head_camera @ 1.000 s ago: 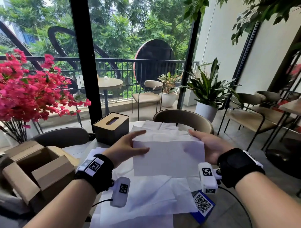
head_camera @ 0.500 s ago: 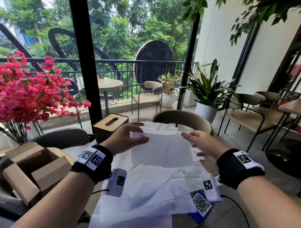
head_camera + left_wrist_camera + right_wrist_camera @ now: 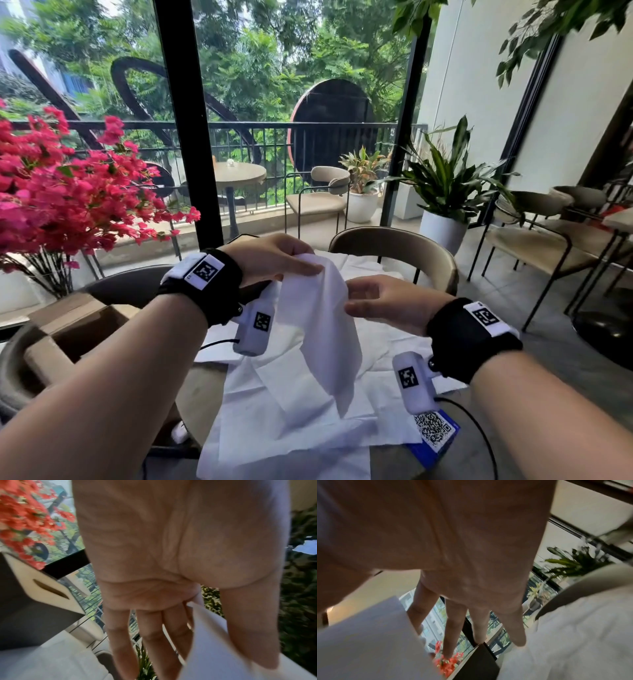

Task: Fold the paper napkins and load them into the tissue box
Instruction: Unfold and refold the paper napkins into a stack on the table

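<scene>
A folded white napkin [image 3: 322,329] hangs in the air over the table. My left hand [image 3: 305,269] pinches its top edge between thumb and fingers; the left wrist view shows the napkin [image 3: 214,649] caught under the thumb. My right hand [image 3: 347,299] holds the napkin's right edge between thumb and index finger, the other fingers straight. The tissue box [image 3: 42,588], dark with a pale slotted lid, stands just left of my left hand and is almost wholly hidden behind it in the head view. More unfolded napkins [image 3: 291,404] lie spread on the table below.
An open cardboard box [image 3: 78,329] sits at the table's left. Pink flowers [image 3: 68,198] rise behind it. A chair back [image 3: 394,246] stands at the far edge. A blue QR card [image 3: 435,428] lies near my right wrist.
The napkin was flat on the table under both hands; it has been lifted and now hangs from my left hand. My right hand moved in toward its edge.
</scene>
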Tool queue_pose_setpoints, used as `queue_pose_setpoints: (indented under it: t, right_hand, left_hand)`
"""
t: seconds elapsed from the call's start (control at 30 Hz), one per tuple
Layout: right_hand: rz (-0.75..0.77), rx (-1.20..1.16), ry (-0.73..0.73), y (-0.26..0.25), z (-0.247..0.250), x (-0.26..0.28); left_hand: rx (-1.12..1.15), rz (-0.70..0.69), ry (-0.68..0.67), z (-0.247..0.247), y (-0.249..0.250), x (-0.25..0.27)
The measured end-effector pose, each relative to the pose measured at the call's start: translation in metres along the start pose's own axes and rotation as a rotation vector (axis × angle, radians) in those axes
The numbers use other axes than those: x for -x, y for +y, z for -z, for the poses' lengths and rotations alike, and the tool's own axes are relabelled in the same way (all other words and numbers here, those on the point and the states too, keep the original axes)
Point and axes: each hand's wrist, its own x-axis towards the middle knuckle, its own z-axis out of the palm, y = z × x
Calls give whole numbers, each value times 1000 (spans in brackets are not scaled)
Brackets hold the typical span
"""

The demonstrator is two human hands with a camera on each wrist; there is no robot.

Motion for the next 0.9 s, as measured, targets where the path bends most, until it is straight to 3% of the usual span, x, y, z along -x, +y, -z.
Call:
queue_pose_setpoints:
  t: [0.17,0.27,0.37,0.43,0.53,0.6,0.7,0.9]
  right_hand:
    - [28,-312,43,6,-5,2]
    - [59,-356,134,3,-5,-1]
    - [67,-350,259,-3,-2,-4]
    - [99,-384,345,-4,2,-7]
    - [131,-437,419,1,4,-11]
    - [136,-446,460,4,1,-15]
    - [126,-482,539,11,-3,-19]
    - [85,-451,537,28,-5,-16]
  left_hand:
    - [153,104,21,-3,-27,-20]
    - [5,133,110,-16,-38,-30]
    - [-130,73,216,-27,-49,-34]
    - [27,5,247,-31,-49,-27]
    - [399,-39,33,-42,-44,-13]
    - [478,-85,-46,-54,-43,-5]
    - [433,-108,82,-70,-49,-2]
    - [406,-51,292,-83,-64,-3]
